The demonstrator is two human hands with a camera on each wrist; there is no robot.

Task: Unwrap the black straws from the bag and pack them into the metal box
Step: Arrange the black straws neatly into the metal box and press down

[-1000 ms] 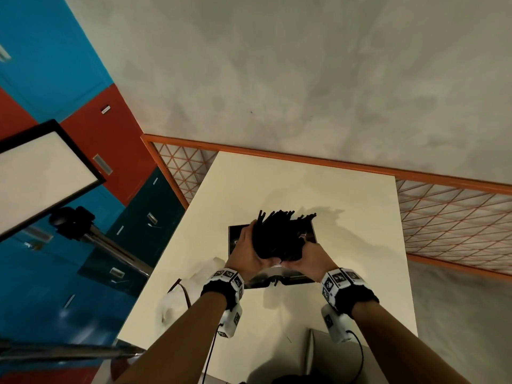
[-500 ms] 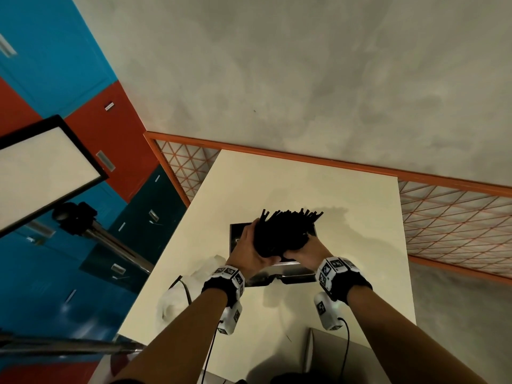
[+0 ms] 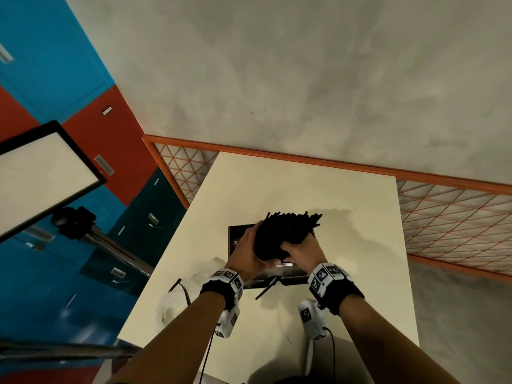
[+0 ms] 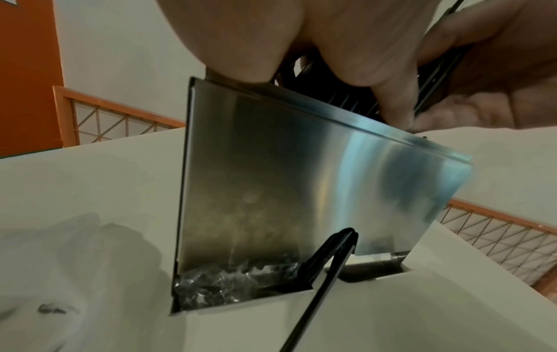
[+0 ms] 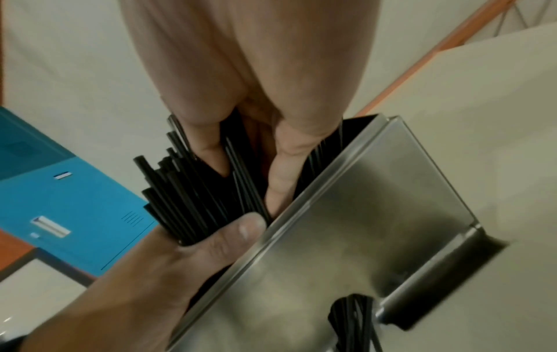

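Note:
Both hands hold a thick bundle of black straws [image 3: 286, 231] over the open metal box [image 3: 234, 241] on the cream table [image 3: 354, 245]. My left hand [image 3: 250, 245] grips the bundle's left side, with its thumb [image 5: 220, 240] pressed against the straws [image 5: 193, 190] at the box's steel wall [image 5: 377, 214]. My right hand [image 3: 299, 246] grips the right side, and its fingers [image 5: 280, 181] reach in among the straws. The straw tips fan out away from me. One or two loose straws [image 3: 266, 291] lean on the box front [image 4: 301, 178], with their ends [image 4: 328, 262] on the table.
The crumpled clear bag [image 3: 191, 286] lies left of the box, near the table's left edge. An orange mesh railing [image 3: 443, 217] runs behind and to the right of the table. A light panel on a stand [image 3: 41, 176] stands at the left, in front of blue and red lockers.
The bundle has shifted a little to the right and away from me, and it fans wider. A loose straw now lies in front of the box.

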